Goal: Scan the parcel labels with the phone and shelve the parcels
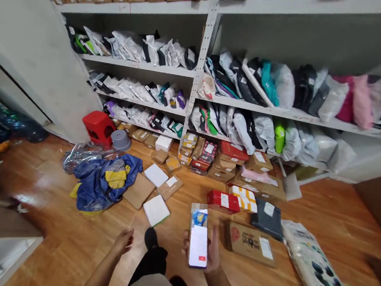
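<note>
My right hand (212, 254) holds a smartphone (198, 237) upright in front of me, its lit screen facing me. My left hand (124, 239) hangs low beside my leg, fingers loosely curled with nothing in them. Below the phone my dark shoe (151, 238) stands on the wooden floor. Just right of the phone a flat brown cardboard box (250, 242) lies on the floor. A red box (223, 201) and a white-and-orange patterned box (245, 197) lie a little farther off.
White metal shelves (196, 72) packed with bagged parcels fill the back wall, with cartons stacked at their foot. On the left floor lie a blue and yellow bag (103, 180), a red stool (98, 127) and flat white packets (156, 209). A large printed sack (315, 261) lies at right.
</note>
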Demonstrator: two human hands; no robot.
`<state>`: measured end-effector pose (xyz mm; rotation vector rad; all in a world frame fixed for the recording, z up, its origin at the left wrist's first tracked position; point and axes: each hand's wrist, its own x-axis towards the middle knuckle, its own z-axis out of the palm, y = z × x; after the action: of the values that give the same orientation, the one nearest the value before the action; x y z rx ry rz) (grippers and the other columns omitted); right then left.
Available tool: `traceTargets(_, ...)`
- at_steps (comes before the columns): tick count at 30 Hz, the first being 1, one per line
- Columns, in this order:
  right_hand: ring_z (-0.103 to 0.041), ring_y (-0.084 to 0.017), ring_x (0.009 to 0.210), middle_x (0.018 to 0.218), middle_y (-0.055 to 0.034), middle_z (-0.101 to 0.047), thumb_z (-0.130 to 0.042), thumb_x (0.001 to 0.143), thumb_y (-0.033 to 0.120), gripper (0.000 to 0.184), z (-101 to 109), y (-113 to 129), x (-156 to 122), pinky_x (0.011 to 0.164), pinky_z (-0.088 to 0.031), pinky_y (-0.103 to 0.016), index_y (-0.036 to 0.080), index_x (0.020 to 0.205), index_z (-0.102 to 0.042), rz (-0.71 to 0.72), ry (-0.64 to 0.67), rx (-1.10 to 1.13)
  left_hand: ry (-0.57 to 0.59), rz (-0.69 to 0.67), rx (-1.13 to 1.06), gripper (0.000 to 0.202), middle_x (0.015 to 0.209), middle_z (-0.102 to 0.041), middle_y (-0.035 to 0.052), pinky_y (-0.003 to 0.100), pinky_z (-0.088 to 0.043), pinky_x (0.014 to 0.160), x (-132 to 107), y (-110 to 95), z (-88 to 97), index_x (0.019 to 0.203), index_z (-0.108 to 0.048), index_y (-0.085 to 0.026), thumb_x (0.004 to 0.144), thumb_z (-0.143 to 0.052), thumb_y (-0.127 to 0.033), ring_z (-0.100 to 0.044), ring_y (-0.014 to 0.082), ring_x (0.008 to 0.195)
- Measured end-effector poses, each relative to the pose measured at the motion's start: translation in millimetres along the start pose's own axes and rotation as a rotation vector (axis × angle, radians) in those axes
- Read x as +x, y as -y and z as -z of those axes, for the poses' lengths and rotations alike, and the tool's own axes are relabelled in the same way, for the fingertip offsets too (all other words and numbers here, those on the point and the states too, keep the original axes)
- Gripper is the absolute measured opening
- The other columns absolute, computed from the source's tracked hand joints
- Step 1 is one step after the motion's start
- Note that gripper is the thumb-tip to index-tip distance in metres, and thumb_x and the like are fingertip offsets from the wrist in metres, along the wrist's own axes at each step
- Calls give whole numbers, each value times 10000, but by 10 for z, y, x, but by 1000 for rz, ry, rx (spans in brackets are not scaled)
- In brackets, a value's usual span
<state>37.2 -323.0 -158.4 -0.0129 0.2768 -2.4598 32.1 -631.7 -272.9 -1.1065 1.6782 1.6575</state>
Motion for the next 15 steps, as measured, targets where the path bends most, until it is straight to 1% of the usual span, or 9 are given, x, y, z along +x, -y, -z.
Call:
traceTargets(2, -711, -152, 800, 972, -67, -750, -453, 917, 695, 577, 29, 410, 392, 713, -582, -291, 208, 1101, -700, 63, 169, 135, -4, 54, 51, 224, 692, -529, -24, 226, -420, 568, 496, -482, -197, 893, -600, -140, 892, -631, -362, -496, 95, 586)
traceTargets(5, -656, -79, 591, 745, 11, -683, -344, 981, 617, 540, 176, 988, 983, 546, -529, -200, 249, 1286, -594, 114, 509, 323, 23, 47, 99, 241, 824, -597, 5, 248, -492, 623, 1164, -1175, -556, 969, -605, -125, 956, -570, -363, -548, 97, 663)
traceTargets(6, -648, -78, 556, 699, 22, -661, -336, 987, 590, 537, 261, 1170, 1179, 529, -524, -204, 237, 1330, -550, 108, 620, 361, 34, 26, 109, 254, 864, -612, 17, 261, -511, 646, 1367, -1383, -688, 998, -610, -124, 960, -564, -371, -569, 105, 695)
traceTargets(8, -669, -103, 549, 661, 20, -653, -298, 1000, 533, 511, 478, 1507, 1572, 529, -543, -257, 220, 1346, -505, 56, 824, 403, 51, -32, 124, 272, 929, -633, 36, 284, -535, 690, 1740, -1742, -959, 1060, -617, -127, 959, -568, -375, -601, 122, 760)
traceTargets(11, -725, -138, 609, 697, -3, -707, -152, 1023, 463, 489, 877, 1929, 2143, 550, -574, -323, 255, 1290, -506, -35, 1075, 463, 36, -96, 155, 302, 984, -648, 50, 307, -546, 733, 2229, -2103, -1340, 1147, -607, -135, 963, -561, -370, -623, 139, 815)
traceTargets(12, -731, -137, 621, 710, -5, -716, -122, 1027, 455, 501, 1018, 2048, 2314, 557, -579, -322, 261, 1272, -514, -47, 1111, 484, 18, -101, 174, 314, 990, -651, 53, 312, -547, 742, 2381, -2178, -1451, 1174, -600, -137, 967, -552, -368, -628, 142, 823)
traceTargets(13, -728, -129, 615, 715, -4, -716, -122, 1030, 459, 503, 1160, 2161, 2469, 556, -581, -310, 260, 1263, -521, -47, 1107, 503, -7, -99, 200, 326, 1000, -654, 57, 318, -548, 752, 2532, -2236, -1551, 1198, -591, -138, 972, -541, -367, -632, 145, 834)
traceTargets(14, -712, -117, 588, 712, -1, -707, -150, 1031, 478, 497, 1301, 2270, 2605, 546, -577, -290, 253, 1264, -526, -39, 1060, 515, -35, -93, 233, 339, 1021, -656, 63, 324, -550, 764, 2685, -2281, -1640, 1221, -582, -139, 975, -533, -368, -637, 150, 850)
traceTargets(15, -681, -97, 547, 708, 7, -690, -194, 1027, 510, 491, 1442, 2377, 2721, 528, -568, -263, 248, 1273, -529, -26, 974, 519, -67, -83, 274, 350, 1051, -657, 70, 333, -552, 780, 2845, -2319, -1719, 1239, -573, -140, 977, -529, -368, -641, 156, 874)
